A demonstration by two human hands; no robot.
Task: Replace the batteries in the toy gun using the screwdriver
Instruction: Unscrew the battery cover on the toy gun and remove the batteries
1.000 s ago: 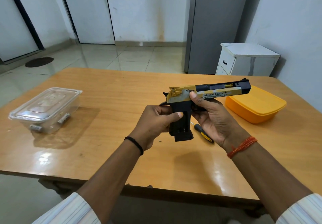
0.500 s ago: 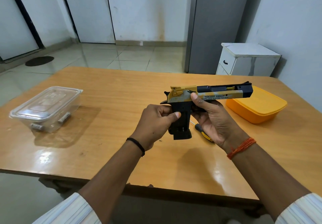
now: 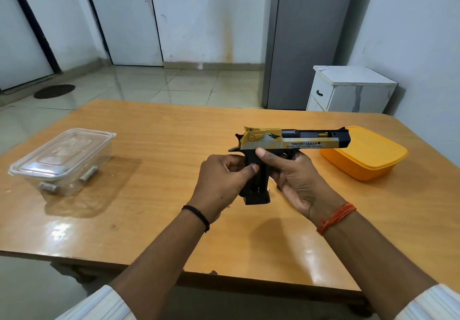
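Near the middle of the frame, a little to the right, a gold and black plastic toy gun (image 3: pixel 293 140) was held above the glossy orange-brown wooden desk (image 3: pixel 154 135). Its barrel pointed to the right of the frame and stayed almost level, and the black grip hung down toward the desk. On the side of the gun the words "DESERT EAGLE" could be read.

The left hand (image 3: pixel 221 182) was closed around the back of the black grip, with the thumb pressed on the side of it. The right hand (image 3: pixel 296 180) held the gun from the other side, under the barrel and in front of the grip; its thumb lay across the frame just below the gold part, and the fingers were curled behind. Both hands were closed on the gun and did not rest on the desk. A black band was on the left wrist and an orange thread on the right wrist.

At the left of the frame a clear plastic box with a lid (image 3: pixel 62 160) stood on the desk, with some small grey cylinders inside; I could not tell what they were. At the right, behind the muzzle, was a closed orange plastic container (image 3: pixel 368 157). A small white cabinet (image 3: pixel 348 90) stood on the floor beyond the desk, in the upper right.
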